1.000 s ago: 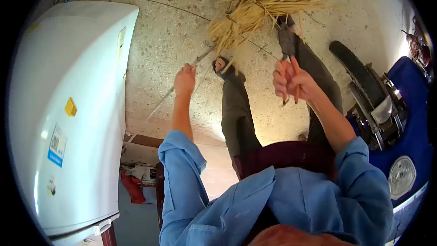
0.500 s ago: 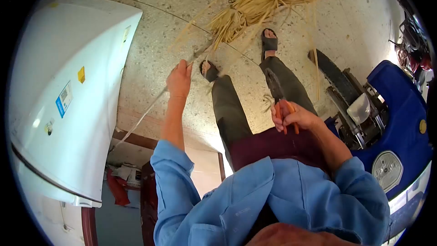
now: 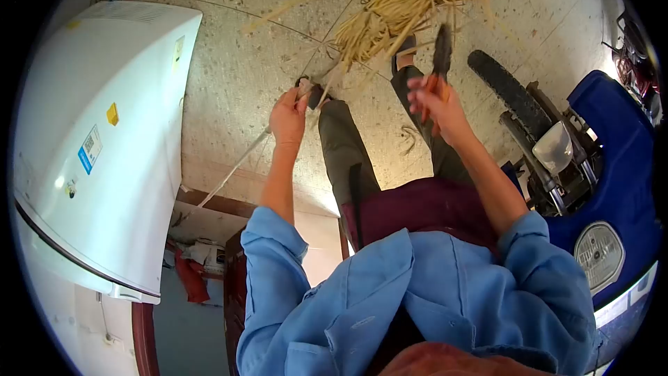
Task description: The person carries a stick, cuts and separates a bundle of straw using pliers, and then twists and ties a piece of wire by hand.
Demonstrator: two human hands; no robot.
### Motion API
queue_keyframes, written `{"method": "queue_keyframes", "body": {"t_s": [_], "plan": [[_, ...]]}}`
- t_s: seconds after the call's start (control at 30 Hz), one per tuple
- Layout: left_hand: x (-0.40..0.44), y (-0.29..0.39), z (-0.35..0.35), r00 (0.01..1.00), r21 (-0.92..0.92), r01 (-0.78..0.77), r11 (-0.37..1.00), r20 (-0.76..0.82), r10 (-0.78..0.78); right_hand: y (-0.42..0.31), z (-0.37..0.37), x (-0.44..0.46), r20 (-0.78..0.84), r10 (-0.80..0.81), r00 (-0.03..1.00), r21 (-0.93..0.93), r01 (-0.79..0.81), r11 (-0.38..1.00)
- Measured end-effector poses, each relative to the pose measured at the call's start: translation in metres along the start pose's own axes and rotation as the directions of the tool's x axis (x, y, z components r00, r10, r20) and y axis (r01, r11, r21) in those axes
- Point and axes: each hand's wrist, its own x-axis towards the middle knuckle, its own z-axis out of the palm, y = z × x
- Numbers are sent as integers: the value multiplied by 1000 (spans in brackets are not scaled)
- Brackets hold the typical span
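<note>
My left hand (image 3: 287,117) is closed around a long thin pale strand (image 3: 236,169), which trails down to the left and continues up toward a straw bundle. In my right hand (image 3: 435,106) are pliers (image 3: 442,56) with orange handles and dark jaws, their tip pointing up, just below the straw. The bundle of dry yellow straw (image 3: 424,0) lies on the speckled floor beyond my feet, tied near its left end, with loose stalks sticking out to the left.
A white refrigerator (image 3: 132,132) fills the left side. To the right is a blue motorcycle (image 3: 598,139) with its black front wheel (image 3: 511,94). A red cloth item (image 3: 191,277) hangs at lower left. Thin cords cross the floor.
My right hand has moved up with the pliers, which have turned to point upward near the straw. My left hand has shifted slightly while keeping the strand.
</note>
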Motion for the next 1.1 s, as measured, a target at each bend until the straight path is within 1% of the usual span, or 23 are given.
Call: {"method": "queue_keyframes", "body": {"t_s": [0.07,0.1,0.17,0.2,0.23,0.3,0.33,0.4,0.43,0.47,0.5,0.53,0.57,0.6,0.63,0.7,0.73,0.77,0.83,0.97,1.0,1.07,1.1], "plan": [[-20,13,2,999,-31,-9,999,-34,8,2,6,20,-257,-92,962,238,155,959],[-29,20,2,997,-61,-22,998,-70,18,-4,7,24,-259,-93,961,235,156,959],[-47,40,4,995,-95,-21,995,-99,11,-24,11,27,-245,64,967,347,26,938],[-55,50,5,992,-123,-15,992,-126,0,-32,17,25,-257,3,966,327,85,941],[-62,58,5,988,-149,-10,989,-152,-13,-35,17,23,-254,-2,967,324,87,942],[-67,60,8,979,-139,-27,990,-202,-1,-41,16,20,-186,47,981,371,26,928],[-67,61,7,975,-103,-52,993,-219,29,-41,13,20,-184,41,982,367,30,930],[-68,64,2,968,-73,-81,994,-244,61,-45,11,20,-106,-35,994,474,82,876],[-70,68,-4,977,-114,-88,990,-206,63,-49,13,16,-106,-40,994,469,85,879],[-70,71,-9,984,-155,-94,983,-165,68,-53,15,11,-131,-68,989,517,127,846],[-70,75,-14,984,-158,-96,983,-164,70,-57,18,5,-160,-93,983,565,168,808],[-69,79,-21,988,-181,-124,976,-114,105,-50,9,10,-161,-94,982,564,170,808],[-69,82,-26,988,-204,-152,967,-66,141,-37,-9,20,-79,-144,986,640,161,751],[-68,83,-29,987,-203,-155,967,-68,144,-39,-10,19,-41,-174,984,677,156,720],[-67,84,-33,985,-248,-174,953,-59,165,-43,-11,17,-3,-204,979,712,145,687],[-66,90,-38,979,-291,-203,935,-55,196,-56,-12,10,-85,-220,972,735,210,645],[-67,96,-40,980,-317,-200,927,-78,185,-53,-23,15,-71,-279,958,759,234,607],[-67,102,-41,979,-344,-200,917,-103,175,-57,-27,16,-75,-291,954,759,243,604],[-69,112,-42,971,-351,-231,907,-142,192,-71,-30,11,-114,-314,943,697,300,651],[-78,127,-45,955,-326,-278,903,-192,225,-87,-29,-10,-180,-370,911,671,389,632],[-81,129,-46,953,-321,-285,903,-196,231,-88,-29,-12,-195,-375,906,679,401,615],[-90,132,-51,975,-396,-214,893,-137,173,-88,-29,-19,-229,-377,897,700,421,577],[-92,133,-57,974,-387,-219,896,-138,179,-89,-26,-25,-229,-379,897,707,421,569]]}}
